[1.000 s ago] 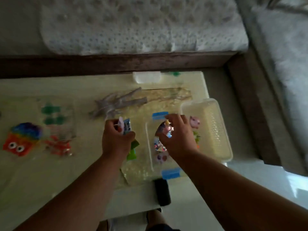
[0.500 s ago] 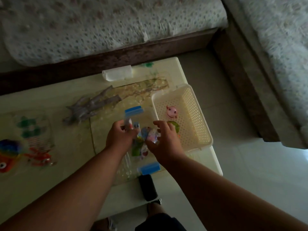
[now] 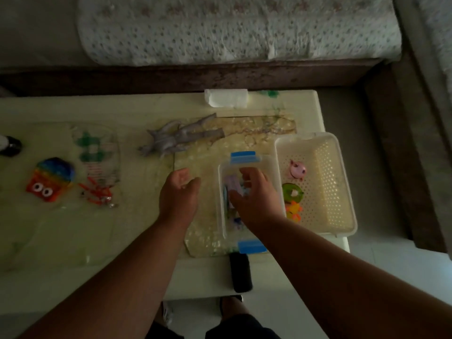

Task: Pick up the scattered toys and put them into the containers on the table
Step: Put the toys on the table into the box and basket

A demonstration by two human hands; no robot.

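A clear plastic box (image 3: 222,192) with blue clips stands right of the table's middle, with small purple and blue toys (image 3: 232,185) lying inside. My right hand (image 3: 256,199) hovers over this box, fingers spread, nothing gripped. My left hand (image 3: 179,193) is just left of the box, open and empty. A white perforated basket (image 3: 327,182) beside the box holds a pink pig (image 3: 297,170), a green ring (image 3: 292,192) and an orange toy (image 3: 293,211). Loose on the table lie a grey figure (image 3: 183,139), a rainbow pop toy (image 3: 52,178) and a red toy (image 3: 97,194).
A white packet (image 3: 227,97) sits at the table's far edge. A black object (image 3: 241,271) lies at the near edge below the box. A dark item (image 3: 9,145) shows at the far left. A sofa runs along the far side and floor lies to the right.
Both hands held small toys over the clear box before. Now the toys lie in the box, my left hand has drawn away to the left empty, and my right hand has spread open.
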